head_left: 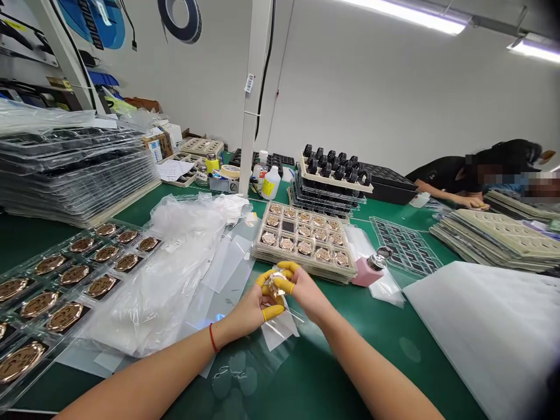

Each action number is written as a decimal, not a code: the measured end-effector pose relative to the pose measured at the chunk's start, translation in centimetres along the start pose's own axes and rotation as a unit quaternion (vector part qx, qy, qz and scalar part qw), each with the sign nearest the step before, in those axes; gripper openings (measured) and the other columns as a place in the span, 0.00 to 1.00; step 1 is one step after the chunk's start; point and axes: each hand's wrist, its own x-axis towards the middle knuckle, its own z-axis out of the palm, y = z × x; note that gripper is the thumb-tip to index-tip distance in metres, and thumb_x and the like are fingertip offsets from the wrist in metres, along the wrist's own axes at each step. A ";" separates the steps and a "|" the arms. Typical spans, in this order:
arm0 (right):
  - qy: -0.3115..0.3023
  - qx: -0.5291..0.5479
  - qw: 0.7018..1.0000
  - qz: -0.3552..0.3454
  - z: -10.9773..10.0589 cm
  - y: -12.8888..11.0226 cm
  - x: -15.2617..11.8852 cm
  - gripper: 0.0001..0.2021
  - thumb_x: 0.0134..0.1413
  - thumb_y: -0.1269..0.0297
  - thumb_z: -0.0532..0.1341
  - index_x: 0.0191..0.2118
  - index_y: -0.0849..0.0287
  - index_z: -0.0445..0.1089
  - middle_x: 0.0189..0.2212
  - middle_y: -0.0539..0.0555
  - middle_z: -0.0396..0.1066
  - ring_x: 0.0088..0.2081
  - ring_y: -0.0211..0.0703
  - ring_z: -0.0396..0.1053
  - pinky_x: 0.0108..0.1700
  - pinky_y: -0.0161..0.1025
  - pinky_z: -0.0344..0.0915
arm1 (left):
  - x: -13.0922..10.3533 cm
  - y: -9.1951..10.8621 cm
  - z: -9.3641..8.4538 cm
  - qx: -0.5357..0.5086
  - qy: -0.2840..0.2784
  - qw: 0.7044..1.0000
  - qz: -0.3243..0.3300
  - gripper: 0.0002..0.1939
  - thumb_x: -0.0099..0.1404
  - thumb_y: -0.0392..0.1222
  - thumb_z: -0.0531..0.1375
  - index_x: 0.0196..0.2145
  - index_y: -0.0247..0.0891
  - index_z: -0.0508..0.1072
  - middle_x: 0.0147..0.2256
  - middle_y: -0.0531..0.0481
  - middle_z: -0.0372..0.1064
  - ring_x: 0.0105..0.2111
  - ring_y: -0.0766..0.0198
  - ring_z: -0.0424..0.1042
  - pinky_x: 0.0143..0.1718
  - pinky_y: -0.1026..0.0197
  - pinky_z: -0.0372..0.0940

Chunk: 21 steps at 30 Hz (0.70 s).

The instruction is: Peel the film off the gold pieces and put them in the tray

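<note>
Yellow finger cots cover fingertips on both hands. My left hand (248,310) and my right hand (307,291) meet at the middle of the bench, fingers closed around a shiny rose-gold watch case (276,282). The fingers partly hide it. A white wipe (280,329) hangs below the hands; which fingers touch it I cannot tell. Just beyond the hands, a stack of cream trays (306,268) holds rows of similar watch cases (304,248), with one dark slot in the top tray. A pink pump bottle (370,271) stands right of that stack.
A clear tray of rose-gold cases (74,274) lies at left beside plastic bags (166,280). Behind are a white bottle (271,182) and a rack of black watch parts (335,166). White foam (485,326) lies at right. Another person's hand (472,202) rests farther back.
</note>
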 end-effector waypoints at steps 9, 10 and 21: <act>0.178 -0.396 0.896 -0.097 -2.5 5.0 2.2 0.08 0.51 0.65 0.58 0.37 0.60 0.68 0.32 0.56 0.69 0.34 0.46 0.64 0.38 0.42 0.59 | -0.5 -0.2 0.0 0.113 0.022 0.993 -0.018 0.29 0.55 0.35 0.63 0.52 0.43 0.58 0.41 0.50 0.63 0.38 0.64 0.67 0.41 0.59 0.65; 0.164 -0.421 0.887 -0.101 -2.7 5.0 2.3 0.06 0.50 0.68 0.58 0.36 0.60 0.69 0.31 0.55 0.69 0.34 0.46 0.64 0.38 0.42 0.58 | -0.5 0.0 0.0 0.125 0.022 0.992 -0.016 0.28 0.55 0.35 0.62 0.52 0.43 0.58 0.41 0.50 0.64 0.40 0.63 0.67 0.42 0.59 0.64; -0.031 -0.368 0.863 -0.345 -0.8 1.9 -3.2 0.06 0.56 0.70 0.57 0.34 0.54 0.70 0.35 0.52 0.68 0.38 0.44 0.60 0.43 0.45 0.57 | -0.6 1.9 0.5 0.180 -0.016 0.983 -0.038 0.19 0.56 0.36 0.61 0.46 0.39 0.65 0.39 0.49 0.67 0.36 0.63 0.69 0.37 0.61 0.64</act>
